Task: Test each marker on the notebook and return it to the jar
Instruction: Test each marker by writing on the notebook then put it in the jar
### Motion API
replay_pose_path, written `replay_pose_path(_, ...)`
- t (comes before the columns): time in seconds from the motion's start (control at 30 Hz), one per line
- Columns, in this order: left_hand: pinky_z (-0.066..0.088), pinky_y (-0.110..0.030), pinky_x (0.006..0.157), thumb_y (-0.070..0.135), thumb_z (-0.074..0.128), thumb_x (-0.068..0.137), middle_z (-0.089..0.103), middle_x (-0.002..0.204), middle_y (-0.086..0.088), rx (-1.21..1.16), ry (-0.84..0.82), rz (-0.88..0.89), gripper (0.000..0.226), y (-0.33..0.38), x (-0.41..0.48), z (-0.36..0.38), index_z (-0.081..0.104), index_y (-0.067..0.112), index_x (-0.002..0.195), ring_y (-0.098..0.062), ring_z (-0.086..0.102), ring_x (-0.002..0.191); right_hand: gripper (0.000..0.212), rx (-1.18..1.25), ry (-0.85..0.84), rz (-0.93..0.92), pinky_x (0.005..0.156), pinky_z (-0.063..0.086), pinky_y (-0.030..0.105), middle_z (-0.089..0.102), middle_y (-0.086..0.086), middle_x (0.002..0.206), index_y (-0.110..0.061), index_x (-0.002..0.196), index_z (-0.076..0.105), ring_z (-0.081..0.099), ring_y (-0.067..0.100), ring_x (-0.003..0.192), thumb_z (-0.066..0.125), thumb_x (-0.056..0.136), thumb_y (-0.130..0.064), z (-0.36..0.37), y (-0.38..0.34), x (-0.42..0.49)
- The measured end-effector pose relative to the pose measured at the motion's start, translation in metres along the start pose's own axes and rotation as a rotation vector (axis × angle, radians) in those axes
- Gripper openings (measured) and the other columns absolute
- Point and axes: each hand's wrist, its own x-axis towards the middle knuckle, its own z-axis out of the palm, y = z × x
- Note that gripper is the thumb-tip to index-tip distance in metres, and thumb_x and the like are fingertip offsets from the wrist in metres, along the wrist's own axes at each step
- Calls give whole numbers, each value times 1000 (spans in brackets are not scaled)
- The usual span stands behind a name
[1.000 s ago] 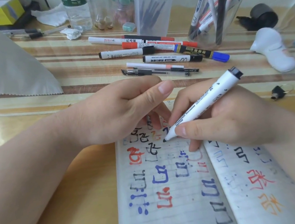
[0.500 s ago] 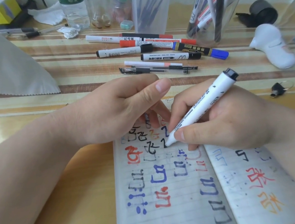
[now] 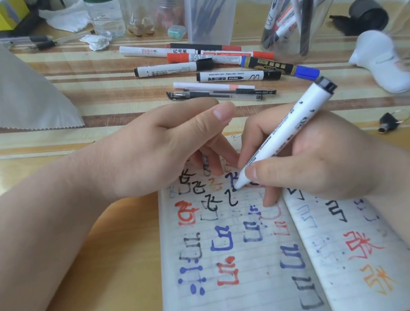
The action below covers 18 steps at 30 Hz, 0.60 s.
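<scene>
Head view, right hand (image 3: 315, 165) pinching white marker (image 3: 285, 133) on notebook (image 3: 241, 304), left hand (image 3: 153, 156) pressing it, grip unclear, spare marker (image 3: 179, 51) labelled 记号笔

Loose markers (image 3: 204, 64) lie between the notebook (image 3: 241, 304) and the jar (image 3: 321, 21), blocking a low path.

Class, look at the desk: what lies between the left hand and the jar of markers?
In the head view, loose markers and a pen lie flat, side by side, between the left hand and the jar.
</scene>
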Motion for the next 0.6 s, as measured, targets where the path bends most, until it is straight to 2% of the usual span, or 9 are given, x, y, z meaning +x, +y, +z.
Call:
replay_pose_path(0.2, 55, -53, 93, 51, 46, 87, 78, 103, -10, -16, -8, -5, 21, 4, -1, 1, 60, 40, 76, -24, 72, 92, 6, -50, -6, -8, 46, 53, 25, 71, 0, 66, -17, 75, 69, 73, 20, 53, 71, 76, -12, 1, 1, 1)
replay_pose_path(0.43, 54, -53, 93, 53, 44, 89, 77, 105, -14, -23, -23, -24, 30, -2, -3, -4, 59, 28, 84, -30, 72, 94, 2, -18, -23, -7, 47, 53, 25, 75, 7, 72, -18, 77, 72, 73, 20, 55, 71, 76, -20, 1, 1, 2)
replay_pose_path(0.6, 52, -51, 95, 51, 37, 91, 77, 110, -9, 82, -53, 11, 25, -4, 0, -6, 55, 34, 85, -27, 72, 100, 3, 0, -36, 4, 46, 50, 22, 74, 1, 68, -19, 75, 71, 73, 20, 54, 68, 73, -18, 0, 5, 3)
